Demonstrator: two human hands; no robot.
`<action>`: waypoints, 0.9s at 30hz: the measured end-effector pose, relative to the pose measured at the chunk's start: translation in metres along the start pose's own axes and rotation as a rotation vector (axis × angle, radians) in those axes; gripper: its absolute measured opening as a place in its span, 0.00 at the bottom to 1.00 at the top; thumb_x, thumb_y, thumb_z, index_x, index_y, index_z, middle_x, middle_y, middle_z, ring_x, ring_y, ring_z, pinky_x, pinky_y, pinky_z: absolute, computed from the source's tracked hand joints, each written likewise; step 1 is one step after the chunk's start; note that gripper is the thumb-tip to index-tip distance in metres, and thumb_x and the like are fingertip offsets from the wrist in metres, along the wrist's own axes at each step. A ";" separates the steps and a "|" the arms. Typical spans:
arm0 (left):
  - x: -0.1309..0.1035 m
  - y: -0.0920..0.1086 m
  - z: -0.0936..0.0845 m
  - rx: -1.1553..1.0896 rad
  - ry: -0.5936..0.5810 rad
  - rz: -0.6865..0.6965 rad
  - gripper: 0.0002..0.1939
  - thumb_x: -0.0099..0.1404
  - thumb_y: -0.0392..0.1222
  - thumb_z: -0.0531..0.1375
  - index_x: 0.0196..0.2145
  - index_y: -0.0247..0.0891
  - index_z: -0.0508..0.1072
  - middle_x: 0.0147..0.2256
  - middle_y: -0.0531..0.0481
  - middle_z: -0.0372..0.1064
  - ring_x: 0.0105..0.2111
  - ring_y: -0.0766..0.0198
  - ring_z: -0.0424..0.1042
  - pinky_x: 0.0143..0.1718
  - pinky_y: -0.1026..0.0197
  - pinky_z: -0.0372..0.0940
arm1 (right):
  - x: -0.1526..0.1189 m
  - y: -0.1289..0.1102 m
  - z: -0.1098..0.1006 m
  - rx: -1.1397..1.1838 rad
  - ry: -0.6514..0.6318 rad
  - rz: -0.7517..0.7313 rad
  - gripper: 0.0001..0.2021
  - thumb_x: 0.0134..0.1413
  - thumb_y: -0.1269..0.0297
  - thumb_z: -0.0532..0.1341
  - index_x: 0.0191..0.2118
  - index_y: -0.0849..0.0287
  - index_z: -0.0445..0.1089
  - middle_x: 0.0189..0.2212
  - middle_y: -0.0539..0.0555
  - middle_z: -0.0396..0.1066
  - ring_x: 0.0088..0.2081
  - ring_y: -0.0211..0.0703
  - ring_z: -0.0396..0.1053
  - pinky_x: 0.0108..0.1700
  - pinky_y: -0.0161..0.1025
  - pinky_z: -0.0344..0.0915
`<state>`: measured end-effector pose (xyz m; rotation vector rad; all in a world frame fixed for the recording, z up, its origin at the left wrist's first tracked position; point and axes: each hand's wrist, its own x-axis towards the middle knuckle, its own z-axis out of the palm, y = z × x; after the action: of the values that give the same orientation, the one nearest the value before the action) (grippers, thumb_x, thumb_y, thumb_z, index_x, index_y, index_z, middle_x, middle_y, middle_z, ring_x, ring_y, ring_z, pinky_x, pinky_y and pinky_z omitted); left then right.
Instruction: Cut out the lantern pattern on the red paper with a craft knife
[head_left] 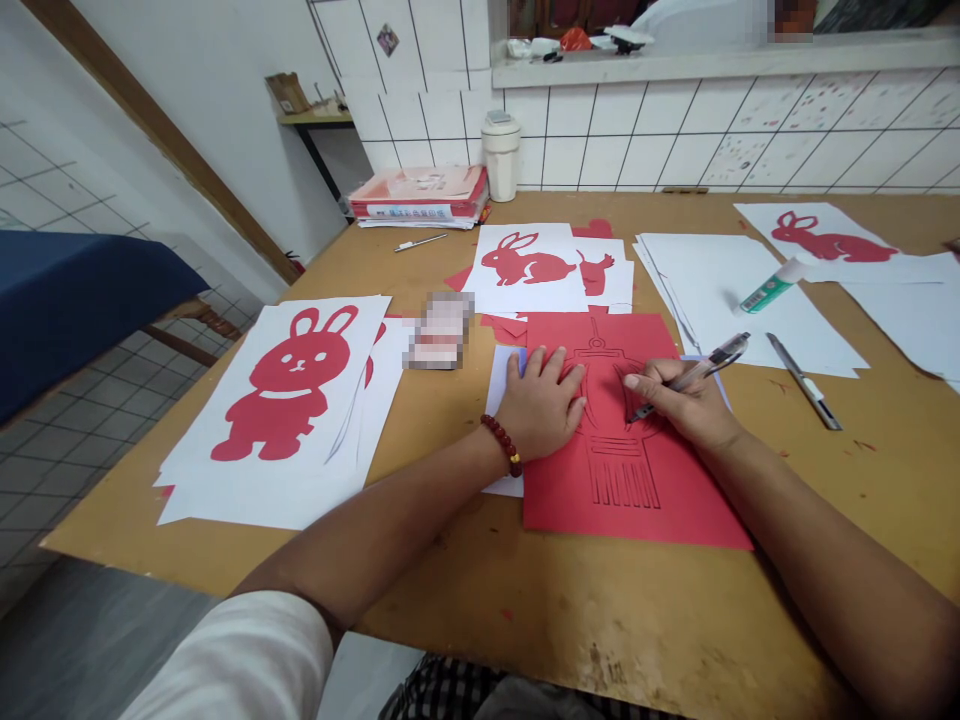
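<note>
A sheet of red paper (555, 490) lies in front of me, with a tasselled lantern drawn on it in dark lines. My right hand (686, 400) is closed around a pen (724, 355), its tip on the lantern's right side. Flat on the left part of the sheet rests my left hand (541, 400), fingers spread, with a dark red bead bracelet on the wrist. White paper (504, 480) shows from under the red sheet's left edge. Part of the lantern's body is hidden by my hands.
White sheets with red rabbit cut-outs (281, 400) lie left, behind (529, 268) and far right (832, 240). On the right are blank paper (720, 270), a glue stick (772, 285) and a craft knife (804, 382). Books (420, 195) and a white cup (501, 155) stand by the wall.
</note>
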<state>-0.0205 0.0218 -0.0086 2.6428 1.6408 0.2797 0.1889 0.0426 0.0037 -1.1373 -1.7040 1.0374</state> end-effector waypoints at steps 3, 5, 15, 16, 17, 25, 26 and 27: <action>0.000 0.000 0.000 0.005 0.001 0.000 0.26 0.75 0.48 0.48 0.66 0.38 0.63 0.68 0.37 0.53 0.68 0.39 0.51 0.65 0.29 0.47 | 0.000 0.000 0.000 -0.004 -0.021 0.008 0.28 0.49 0.42 0.69 0.15 0.56 0.59 0.13 0.48 0.57 0.18 0.34 0.52 0.20 0.37 0.51; 0.000 0.000 -0.001 0.006 -0.004 0.000 0.26 0.75 0.48 0.48 0.66 0.38 0.63 0.68 0.37 0.53 0.68 0.39 0.52 0.65 0.29 0.47 | 0.000 0.001 0.000 -0.002 -0.023 0.004 0.28 0.49 0.42 0.69 0.15 0.56 0.59 0.13 0.48 0.57 0.18 0.34 0.52 0.20 0.37 0.52; 0.000 0.000 -0.001 0.007 -0.013 -0.004 0.26 0.76 0.48 0.48 0.66 0.38 0.62 0.69 0.37 0.53 0.68 0.39 0.52 0.65 0.29 0.47 | 0.000 0.002 -0.001 0.021 -0.062 -0.007 0.27 0.49 0.46 0.70 0.15 0.56 0.59 0.13 0.48 0.58 0.17 0.34 0.54 0.20 0.37 0.55; 0.001 0.000 -0.001 0.009 -0.013 -0.003 0.26 0.76 0.49 0.48 0.66 0.38 0.62 0.69 0.37 0.53 0.68 0.39 0.51 0.65 0.29 0.47 | -0.001 0.002 -0.001 0.022 -0.071 -0.007 0.27 0.49 0.46 0.70 0.15 0.56 0.59 0.13 0.48 0.58 0.17 0.34 0.54 0.20 0.37 0.55; 0.001 0.001 -0.001 0.009 -0.012 -0.003 0.26 0.76 0.49 0.48 0.66 0.38 0.63 0.69 0.37 0.53 0.68 0.39 0.51 0.65 0.29 0.47 | -0.001 0.003 -0.001 0.022 -0.079 -0.006 0.27 0.49 0.47 0.70 0.15 0.56 0.59 0.13 0.47 0.57 0.17 0.34 0.54 0.20 0.37 0.55; 0.000 0.002 -0.003 0.007 -0.028 -0.010 0.26 0.76 0.48 0.48 0.66 0.38 0.62 0.69 0.37 0.52 0.68 0.39 0.51 0.66 0.29 0.46 | -0.001 0.004 -0.002 0.037 -0.098 -0.024 0.26 0.49 0.49 0.71 0.15 0.56 0.60 0.13 0.48 0.59 0.17 0.34 0.54 0.20 0.37 0.52; 0.000 0.001 -0.003 0.007 -0.029 -0.009 0.26 0.76 0.48 0.48 0.66 0.38 0.62 0.69 0.37 0.52 0.68 0.39 0.51 0.66 0.29 0.46 | -0.001 0.006 -0.002 0.049 -0.088 -0.026 0.26 0.49 0.49 0.71 0.15 0.57 0.60 0.13 0.47 0.58 0.17 0.33 0.54 0.20 0.37 0.51; 0.000 0.001 -0.003 0.007 -0.030 -0.009 0.26 0.76 0.48 0.48 0.66 0.38 0.62 0.69 0.38 0.52 0.68 0.39 0.50 0.66 0.29 0.46 | 0.000 0.008 -0.003 0.075 -0.061 -0.028 0.26 0.50 0.49 0.71 0.14 0.57 0.60 0.13 0.47 0.57 0.17 0.33 0.53 0.20 0.37 0.50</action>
<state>-0.0198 0.0211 -0.0056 2.6306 1.6473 0.2343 0.1935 0.0448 -0.0029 -1.0404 -1.7092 1.1195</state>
